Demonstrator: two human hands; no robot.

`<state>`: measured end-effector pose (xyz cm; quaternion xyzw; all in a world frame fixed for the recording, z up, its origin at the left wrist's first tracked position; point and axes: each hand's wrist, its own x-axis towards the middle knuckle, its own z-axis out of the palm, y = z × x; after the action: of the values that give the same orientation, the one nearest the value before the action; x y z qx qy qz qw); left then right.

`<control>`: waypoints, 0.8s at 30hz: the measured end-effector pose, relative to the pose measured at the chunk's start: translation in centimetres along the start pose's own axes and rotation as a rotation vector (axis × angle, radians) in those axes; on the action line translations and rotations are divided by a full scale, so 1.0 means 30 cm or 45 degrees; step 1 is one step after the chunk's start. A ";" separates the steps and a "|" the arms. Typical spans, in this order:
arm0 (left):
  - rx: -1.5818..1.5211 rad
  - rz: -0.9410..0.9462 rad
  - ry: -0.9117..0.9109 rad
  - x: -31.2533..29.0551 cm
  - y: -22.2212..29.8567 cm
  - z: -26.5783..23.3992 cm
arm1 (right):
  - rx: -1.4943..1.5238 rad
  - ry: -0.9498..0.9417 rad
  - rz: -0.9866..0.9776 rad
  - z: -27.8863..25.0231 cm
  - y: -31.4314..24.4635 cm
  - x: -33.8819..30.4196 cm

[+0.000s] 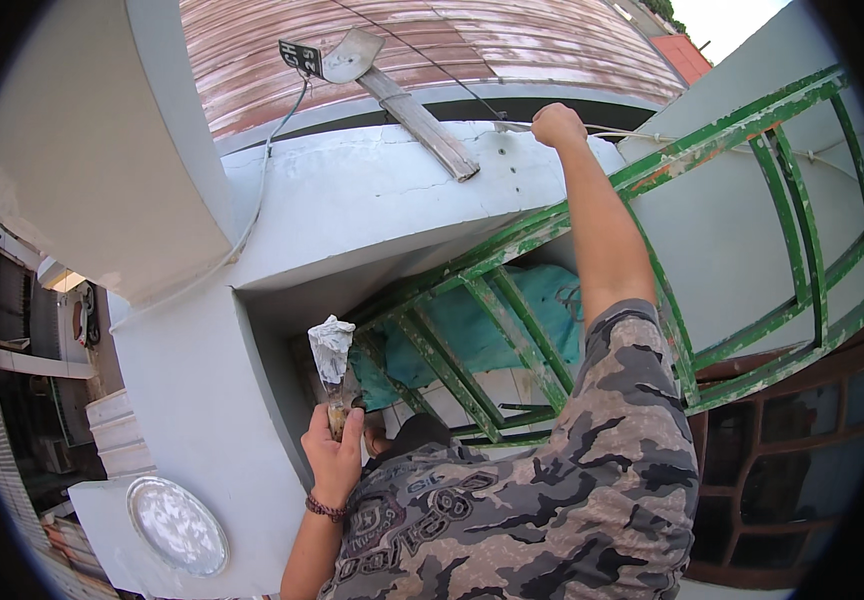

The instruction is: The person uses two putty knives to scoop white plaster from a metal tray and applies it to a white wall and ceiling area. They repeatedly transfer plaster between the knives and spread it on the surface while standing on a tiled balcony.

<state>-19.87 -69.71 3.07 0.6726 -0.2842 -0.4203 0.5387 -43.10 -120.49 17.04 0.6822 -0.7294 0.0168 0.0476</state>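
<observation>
My left hand (pixel 336 455) is wrapped round the handle of a putty knife (pixel 337 415), held upright low in front of me. Thick white putty (pixel 331 345) coats its blade. My right arm reaches far forward, and my right hand (pixel 559 125) is closed at the top of a white wall (pixel 392 190). A thin grey blade (pixel 515 127) pokes out to the left of that fist, against the wall's surface; it looks like a second putty knife, its handle hidden by my fingers. Several small dark holes and fine cracks mark the wall nearby.
A green metal ladder (pixel 732 140) slants across the right, under my right arm. A weathered board (pixel 422 125) leans over the wall top beside a cable (pixel 264 165). Below lies teal sheeting (pixel 432 340). At lower left, a white-smeared round lid or tray (pixel 178 525) rests on a ledge.
</observation>
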 end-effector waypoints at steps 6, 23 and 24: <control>0.093 0.091 -0.030 0.000 0.025 -0.007 | -0.005 0.028 0.015 0.027 -0.015 -0.023; 0.093 0.143 -0.123 -0.012 0.041 0.000 | -0.070 -0.136 -0.246 0.225 -0.005 -0.094; 0.088 0.129 -0.136 -0.012 0.044 0.002 | -0.051 -0.128 -0.228 0.240 -0.003 -0.108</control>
<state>-20.01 -69.78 4.42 0.6522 -0.3604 -0.4178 0.5199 -43.13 -117.92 9.57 0.7436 -0.6671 -0.0362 0.0260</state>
